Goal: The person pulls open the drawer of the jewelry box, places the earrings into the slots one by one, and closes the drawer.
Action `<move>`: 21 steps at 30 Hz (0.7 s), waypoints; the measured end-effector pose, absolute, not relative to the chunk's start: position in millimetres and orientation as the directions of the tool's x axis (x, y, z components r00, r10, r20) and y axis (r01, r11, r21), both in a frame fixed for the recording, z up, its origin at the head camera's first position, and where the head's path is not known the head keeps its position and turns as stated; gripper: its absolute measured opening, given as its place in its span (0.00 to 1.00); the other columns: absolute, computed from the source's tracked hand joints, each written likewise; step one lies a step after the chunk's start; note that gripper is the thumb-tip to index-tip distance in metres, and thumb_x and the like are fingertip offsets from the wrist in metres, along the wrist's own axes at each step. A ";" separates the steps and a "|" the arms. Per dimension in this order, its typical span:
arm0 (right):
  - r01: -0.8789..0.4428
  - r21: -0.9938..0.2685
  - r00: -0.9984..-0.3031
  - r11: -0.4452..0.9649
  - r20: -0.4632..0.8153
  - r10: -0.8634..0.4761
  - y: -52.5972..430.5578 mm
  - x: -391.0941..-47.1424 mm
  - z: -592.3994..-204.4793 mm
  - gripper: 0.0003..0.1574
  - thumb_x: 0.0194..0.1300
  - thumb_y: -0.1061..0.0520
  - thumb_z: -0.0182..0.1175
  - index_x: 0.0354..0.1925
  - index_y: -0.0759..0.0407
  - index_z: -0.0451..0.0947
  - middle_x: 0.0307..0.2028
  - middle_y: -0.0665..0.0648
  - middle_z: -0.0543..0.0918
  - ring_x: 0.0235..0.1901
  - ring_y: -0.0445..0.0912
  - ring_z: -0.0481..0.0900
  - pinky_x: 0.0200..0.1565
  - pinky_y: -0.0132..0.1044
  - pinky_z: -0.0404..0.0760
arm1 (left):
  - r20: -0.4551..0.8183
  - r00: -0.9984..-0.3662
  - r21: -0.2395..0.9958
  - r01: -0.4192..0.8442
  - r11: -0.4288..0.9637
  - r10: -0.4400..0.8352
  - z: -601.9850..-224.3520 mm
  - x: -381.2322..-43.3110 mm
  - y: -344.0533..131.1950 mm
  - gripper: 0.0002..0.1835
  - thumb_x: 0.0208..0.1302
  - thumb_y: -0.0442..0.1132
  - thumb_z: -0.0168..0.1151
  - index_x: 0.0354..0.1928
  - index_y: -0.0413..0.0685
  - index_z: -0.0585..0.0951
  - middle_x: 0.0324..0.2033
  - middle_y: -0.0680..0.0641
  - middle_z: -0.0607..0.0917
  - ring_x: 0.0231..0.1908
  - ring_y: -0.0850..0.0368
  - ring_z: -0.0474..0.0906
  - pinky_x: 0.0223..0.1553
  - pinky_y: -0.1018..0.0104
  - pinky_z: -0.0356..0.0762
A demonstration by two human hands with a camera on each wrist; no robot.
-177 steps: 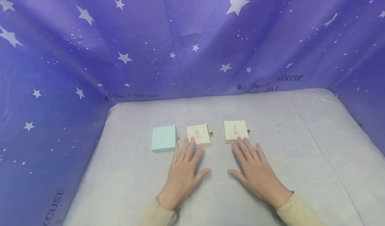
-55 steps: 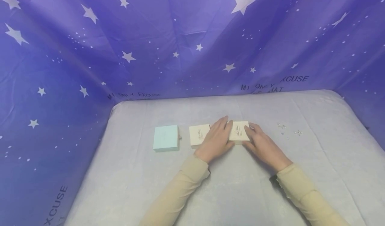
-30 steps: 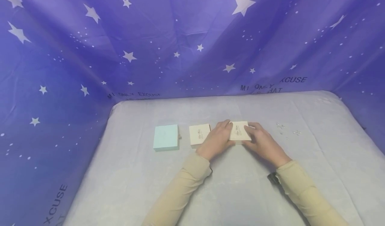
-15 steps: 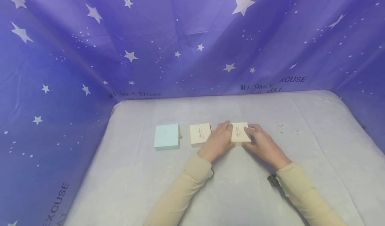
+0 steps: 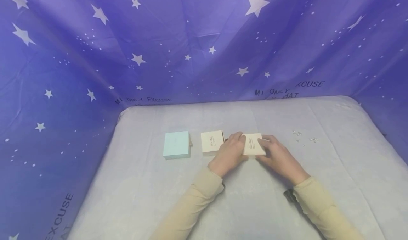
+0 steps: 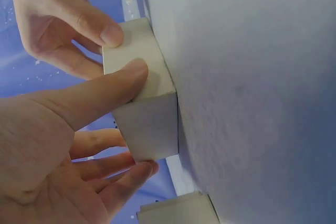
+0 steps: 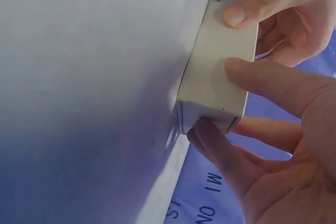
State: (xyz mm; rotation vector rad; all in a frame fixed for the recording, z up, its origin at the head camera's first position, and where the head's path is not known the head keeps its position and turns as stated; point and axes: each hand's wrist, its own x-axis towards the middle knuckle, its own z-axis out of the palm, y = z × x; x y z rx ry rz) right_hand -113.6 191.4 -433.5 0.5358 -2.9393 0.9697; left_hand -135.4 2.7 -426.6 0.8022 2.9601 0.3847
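Note:
Between both hands is a small cream drawer box [image 5: 253,145] with dark lettering on top. My left hand [image 5: 230,152] grips its left end; in the left wrist view the thumb [image 6: 123,82] presses the long near side while fingertips touch the end face. My right hand [image 5: 279,157] holds the right end, thumb [image 7: 247,72] on that same near side and fingers curled at the drawer end. The box sits at the cloth surface in both wrist views. Just left of my left hand stands a second cream box [image 5: 211,141], its right edge partly covered by the hand.
A mint-green box [image 5: 176,144] with a small pull tab stands farthest left in the row. Several tiny shiny pieces [image 5: 313,140] lie on the pale cloth [image 5: 255,204] to the right. A purple star-printed curtain [image 5: 191,38] rises behind the table edge.
Both hands, earlier spread flat before the boxes, came to grip the rightmost cream box. Over the last half second, that box slid slightly toward me with both hands on it.

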 end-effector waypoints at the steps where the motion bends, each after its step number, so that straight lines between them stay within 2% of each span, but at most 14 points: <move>1: -0.320 -0.574 -0.942 0.754 0.108 -0.318 191.1 -112.5 -433.7 0.38 0.56 0.63 0.70 0.61 0.77 0.70 0.62 0.78 0.69 0.60 0.73 0.69 0.63 0.66 0.69 | 0.022 -0.862 0.248 0.495 0.833 0.506 -426.4 -134.7 1.9 0.37 0.57 0.51 0.72 0.65 0.39 0.73 0.66 0.42 0.73 0.66 0.50 0.71 0.66 0.61 0.72; 10: -0.346 -0.542 -0.936 0.766 0.145 -0.320 189.2 -104.7 -435.6 0.38 0.56 0.62 0.71 0.60 0.78 0.70 0.61 0.77 0.70 0.58 0.72 0.72 0.61 0.64 0.71 | 0.055 -0.849 0.250 0.521 0.816 0.526 -423.6 -128.7 -3.3 0.36 0.54 0.50 0.74 0.61 0.39 0.75 0.62 0.42 0.76 0.62 0.51 0.73 0.63 0.63 0.75; 21: -0.357 -0.528 -0.933 0.771 0.158 -0.324 186.9 -96.6 -435.8 0.37 0.55 0.63 0.72 0.60 0.78 0.71 0.60 0.77 0.71 0.57 0.72 0.73 0.60 0.63 0.73 | 0.056 -0.848 0.257 0.523 0.813 0.527 -428.9 -121.6 -6.2 0.36 0.54 0.51 0.74 0.61 0.39 0.75 0.63 0.40 0.75 0.63 0.50 0.73 0.69 0.63 0.69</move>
